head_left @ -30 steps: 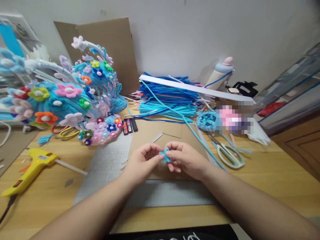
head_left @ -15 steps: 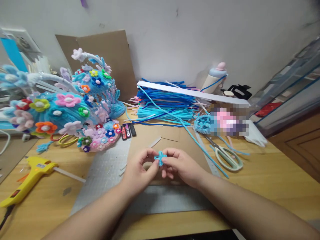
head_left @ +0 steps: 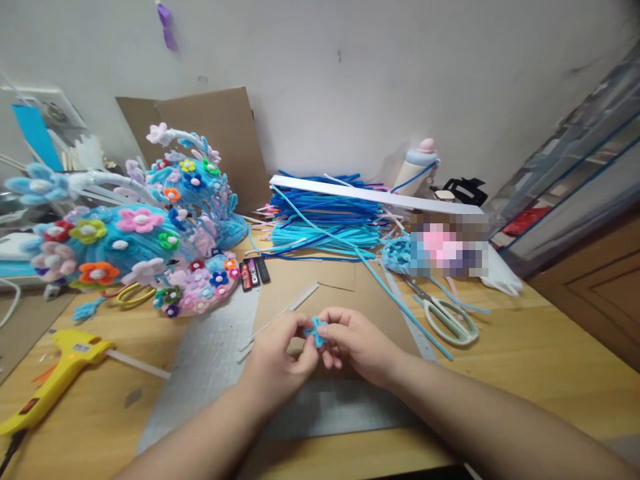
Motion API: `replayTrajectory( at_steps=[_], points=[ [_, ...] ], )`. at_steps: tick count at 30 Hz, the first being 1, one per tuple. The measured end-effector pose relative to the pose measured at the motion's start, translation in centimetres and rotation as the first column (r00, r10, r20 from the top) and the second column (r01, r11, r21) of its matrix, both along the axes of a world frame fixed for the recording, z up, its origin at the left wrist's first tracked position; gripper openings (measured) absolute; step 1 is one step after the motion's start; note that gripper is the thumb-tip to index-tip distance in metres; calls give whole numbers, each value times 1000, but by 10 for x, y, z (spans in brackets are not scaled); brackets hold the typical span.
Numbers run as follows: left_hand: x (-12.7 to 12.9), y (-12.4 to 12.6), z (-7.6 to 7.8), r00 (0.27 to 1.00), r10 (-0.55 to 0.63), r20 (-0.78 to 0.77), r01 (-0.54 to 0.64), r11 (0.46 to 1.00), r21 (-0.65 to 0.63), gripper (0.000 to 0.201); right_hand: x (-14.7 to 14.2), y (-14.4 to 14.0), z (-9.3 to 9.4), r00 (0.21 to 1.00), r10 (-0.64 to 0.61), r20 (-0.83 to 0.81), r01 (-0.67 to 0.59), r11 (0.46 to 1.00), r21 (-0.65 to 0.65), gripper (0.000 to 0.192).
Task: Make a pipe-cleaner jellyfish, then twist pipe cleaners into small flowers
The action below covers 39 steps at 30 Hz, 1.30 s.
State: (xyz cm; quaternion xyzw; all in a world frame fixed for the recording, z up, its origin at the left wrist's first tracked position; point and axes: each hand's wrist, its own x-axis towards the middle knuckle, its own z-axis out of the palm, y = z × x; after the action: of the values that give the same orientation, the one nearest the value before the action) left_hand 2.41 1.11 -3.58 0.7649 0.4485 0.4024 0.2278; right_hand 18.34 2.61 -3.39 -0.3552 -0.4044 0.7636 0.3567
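A small light-blue pipe-cleaner flower with looped petals is pinched between both hands, above a brown cardboard sheet. My left hand closes thumb and forefinger on its left side. From the right, my right hand grips it with the thumb across a petal and the other fingers curled below. The fingertips cover part of the flower. Behind the hands lies a thick bundle of blue pipe cleaners, with one long light-blue pipe cleaner running diagonally toward the right.
Scissors lie to the right, and a yellow glue gun rests at the left. Flower-covered lamp-like crafts crowd the back left. A grey cutting mat lies under the cardboard. A bottle stands by the wall.
The camera view has tilted up slightly, so the table contents sit lower. Both hands still hold the flower, which appears slightly turned between the fingers.
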Motion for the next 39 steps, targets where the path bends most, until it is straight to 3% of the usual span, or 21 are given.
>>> replayTrajectory(
  at_steps=[17, 22, 27, 33, 39],
  points=[
    [2, -3, -7, 999, 7, 51, -8, 1000, 23, 14, -2, -2, -3, 998, -30, 47, 27, 998, 65, 27],
    [2, -5, -4, 992, -84, 97, 82, 996, 25, 16, 0, 1, 2, 979, -154, 133, 138, 983, 121, 28],
    [2, -1, -7, 963, -59, 262, 106, 979, -171, 14, 6, 4, 7, 976, -111, 189, 74, 979, 191, 30],
    [3, 4, -9, 889, 68, 454, 90, 944, -317, 9, 7, 6, 5, 998, -55, 44, 48, 988, 144, 27],
    [7, 2, -1, 900, 83, 429, 110, 907, -407, 7, 9, 6, 6, 984, -39, 175, 10, 986, 167, 26]
  ],
)
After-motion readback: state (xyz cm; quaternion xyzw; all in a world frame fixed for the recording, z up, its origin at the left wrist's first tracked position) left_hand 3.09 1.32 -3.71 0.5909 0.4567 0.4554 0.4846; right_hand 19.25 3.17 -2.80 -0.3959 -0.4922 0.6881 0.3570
